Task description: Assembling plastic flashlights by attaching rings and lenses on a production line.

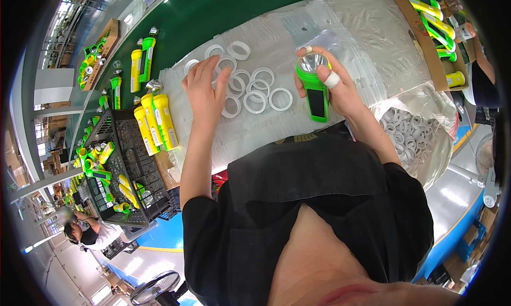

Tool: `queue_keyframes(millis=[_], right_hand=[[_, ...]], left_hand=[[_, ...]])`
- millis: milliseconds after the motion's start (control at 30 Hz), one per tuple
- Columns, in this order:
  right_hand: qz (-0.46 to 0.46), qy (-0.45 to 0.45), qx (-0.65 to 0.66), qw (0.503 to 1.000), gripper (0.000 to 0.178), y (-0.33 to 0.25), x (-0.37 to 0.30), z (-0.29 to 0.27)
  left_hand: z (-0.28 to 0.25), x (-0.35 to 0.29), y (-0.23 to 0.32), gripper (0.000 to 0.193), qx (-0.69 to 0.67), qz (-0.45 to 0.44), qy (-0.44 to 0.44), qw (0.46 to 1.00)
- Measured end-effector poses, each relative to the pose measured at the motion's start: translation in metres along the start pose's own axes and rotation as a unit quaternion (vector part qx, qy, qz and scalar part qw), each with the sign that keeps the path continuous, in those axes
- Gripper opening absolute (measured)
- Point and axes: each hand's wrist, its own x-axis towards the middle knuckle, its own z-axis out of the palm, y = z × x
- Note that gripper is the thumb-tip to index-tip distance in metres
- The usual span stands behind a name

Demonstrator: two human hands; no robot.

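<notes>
My right hand (343, 90) grips a green flashlight (318, 101) around its head. The silver reflector faces up, and a dark panel shows on the body. White wraps cover the thumb and a finger of this hand. My left hand (206, 88) reaches over the left edge of a group of loose white rings (255, 101), its thumb apart from the fingers. Those fingertips are at the rings nearest to them; whether they touch one I cannot tell. Several rings lie flat on the pale sheet (277, 127), some overlapping.
Yellow and green flashlights (154, 122) stand left of the sheet, beside a black crate (130, 162) holding more. A cardboard box (426, 45) of flashlights is at the far right. Below it, a plastic bag (407, 135) holds many white rings. Other people are at both sides.
</notes>
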Motion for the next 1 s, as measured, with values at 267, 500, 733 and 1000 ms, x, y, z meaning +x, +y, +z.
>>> queue_keyframes(millis=[267,500,733,1000], right_hand=[[-0.038,-0.032,-0.003,0.999,0.043,0.004,-0.001,0.019],[-0.152,0.061,-0.055,0.985,0.035,0.000,-0.011,-0.011],[-0.136,0.187,-0.082,0.969,0.047,-0.010,-0.021,-0.021],[-0.086,0.127,-0.102,0.983,0.047,-0.010,-0.018,-0.013]], left_hand=[[-0.011,0.018,0.113,0.058,-0.649,0.005,-0.092,0.756],[0.031,0.056,0.096,0.057,-0.450,-0.045,-0.130,0.882],[0.084,0.067,0.101,0.058,-0.191,0.111,-0.144,0.964],[0.065,0.063,0.094,0.049,-0.301,0.083,-0.121,0.942]])
